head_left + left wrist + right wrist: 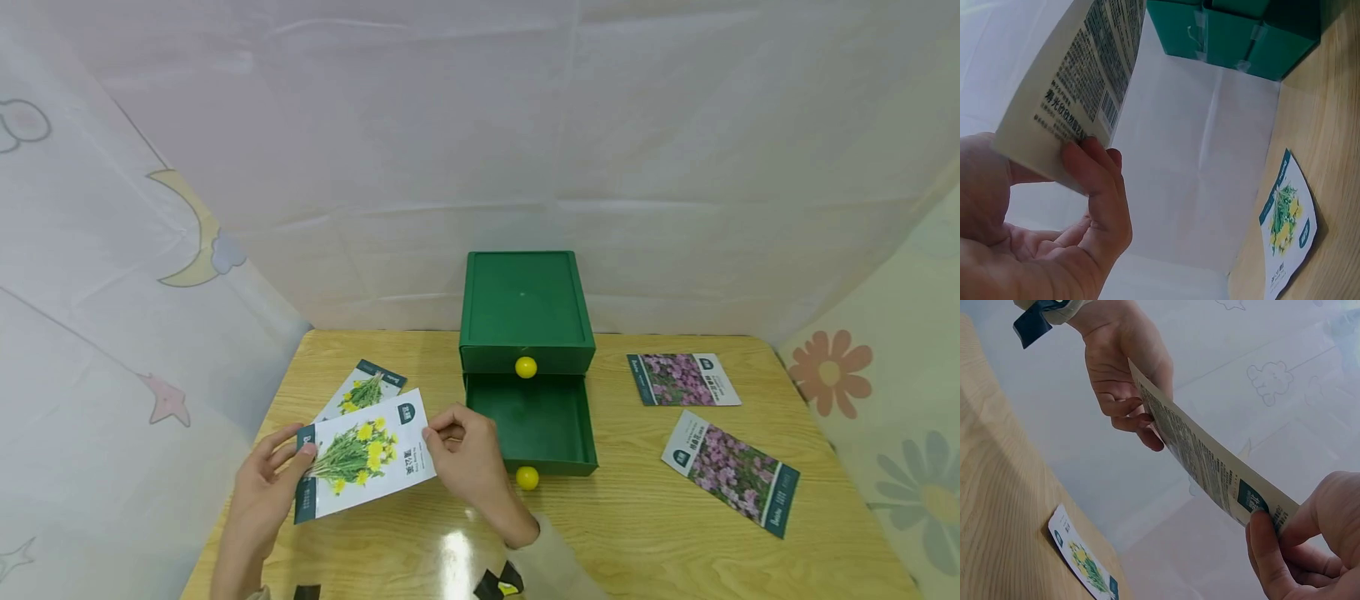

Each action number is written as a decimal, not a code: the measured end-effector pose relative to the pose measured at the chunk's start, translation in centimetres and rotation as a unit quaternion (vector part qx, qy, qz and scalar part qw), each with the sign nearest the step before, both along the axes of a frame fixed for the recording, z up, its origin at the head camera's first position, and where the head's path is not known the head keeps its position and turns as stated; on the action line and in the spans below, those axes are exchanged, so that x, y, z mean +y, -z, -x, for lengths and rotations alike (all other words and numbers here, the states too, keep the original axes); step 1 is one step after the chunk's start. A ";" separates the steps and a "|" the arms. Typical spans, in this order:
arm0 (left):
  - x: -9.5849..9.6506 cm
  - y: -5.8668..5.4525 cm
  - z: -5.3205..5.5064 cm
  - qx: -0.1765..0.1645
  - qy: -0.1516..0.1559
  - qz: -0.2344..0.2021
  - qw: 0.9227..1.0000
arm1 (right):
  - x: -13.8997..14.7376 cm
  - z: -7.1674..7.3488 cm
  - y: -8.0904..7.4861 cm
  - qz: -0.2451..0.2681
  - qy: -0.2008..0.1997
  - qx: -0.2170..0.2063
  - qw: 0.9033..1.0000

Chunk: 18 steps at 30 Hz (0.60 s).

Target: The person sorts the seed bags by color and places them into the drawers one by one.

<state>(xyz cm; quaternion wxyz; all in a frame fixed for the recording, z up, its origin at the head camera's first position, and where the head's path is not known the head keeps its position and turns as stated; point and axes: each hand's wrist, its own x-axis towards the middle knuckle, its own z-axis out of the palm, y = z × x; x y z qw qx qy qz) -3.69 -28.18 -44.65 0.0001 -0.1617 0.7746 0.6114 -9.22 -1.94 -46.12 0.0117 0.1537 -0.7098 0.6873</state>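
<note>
A white seed packet [360,458] with a picture of yellow dandelions is held up over the left part of the table. My left hand [262,483] grips its dark green end, thumb on the front and fingers behind. At the opposite end, my right hand [472,458] pinches the edge between thumb and fingers. The printed back of the packet [1085,81] shows in the left wrist view. A second dandelion packet [363,388] lies on the table behind, partly covered by the held one in the head view.
A green two-drawer box [528,300] stands at the back middle; its lower drawer [551,429], with a yellow knob [527,477], is pulled out. Two packets with pink flowers, one farther back [678,379] and one nearer [731,471], lie on the right of the wooden table [637,533].
</note>
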 end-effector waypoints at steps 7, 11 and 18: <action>1.1 0.1 -0.1 0.028 0.013 -0.029 0.999 | 1.9 0.3 -0.3 -0.007 0.033 -0.011 0.999; 1.8 0.1 0.0 0.033 0.015 -0.030 0.999 | 2.7 0.3 -0.4 -0.007 0.047 -0.016 0.999; 3.0 0.0 0.3 -0.009 0.021 -0.028 0.999 | 3.9 0.2 -0.2 -0.014 0.065 -0.022 0.998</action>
